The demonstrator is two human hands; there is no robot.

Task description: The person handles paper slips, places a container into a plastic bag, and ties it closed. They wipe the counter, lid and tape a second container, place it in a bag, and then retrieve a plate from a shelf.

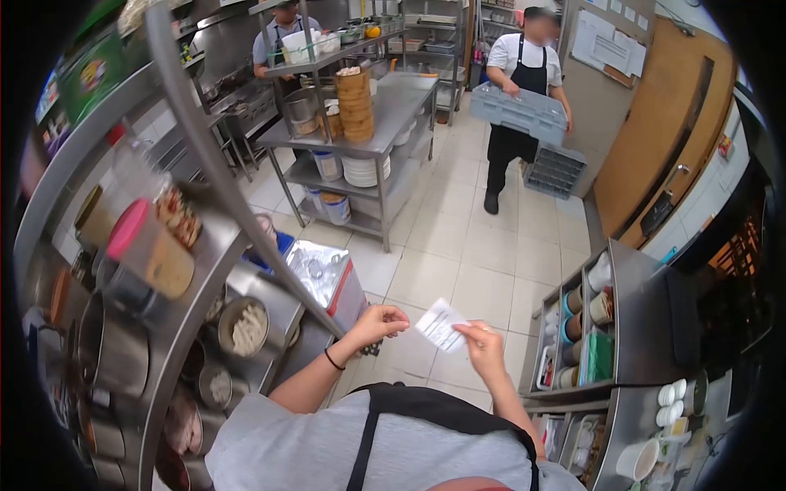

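Two bare hands are out in front of the body, over the pale floor [471, 282]. The right hand [485, 350] has its grip closed on a small white paper [440, 326], with the thumb and fingers pinching one side of it. The paper is up in the air between the hands, tilted, with dark lines of print on it.

The left hand [375, 324] is just beside the paper but does not touch it. Its fingers are bent in, so its grip looks narrow. I see nothing in it, but I cannot tell if the fingertips meet.

So far, the paper is in one hand and looks whole, with its print side showing. It is not put down on any tabletop. How much is left to do with it, I cannot tell.

Past the left hand is a box with a shiny top [317, 266]. Farther off, a stack of round baskets [354, 106] stands near the front edge of the steel tabletop [409, 88]. One other person [532, 69] holds a gray crate [517, 113], and one more [281, 37] is behind that tabletop.
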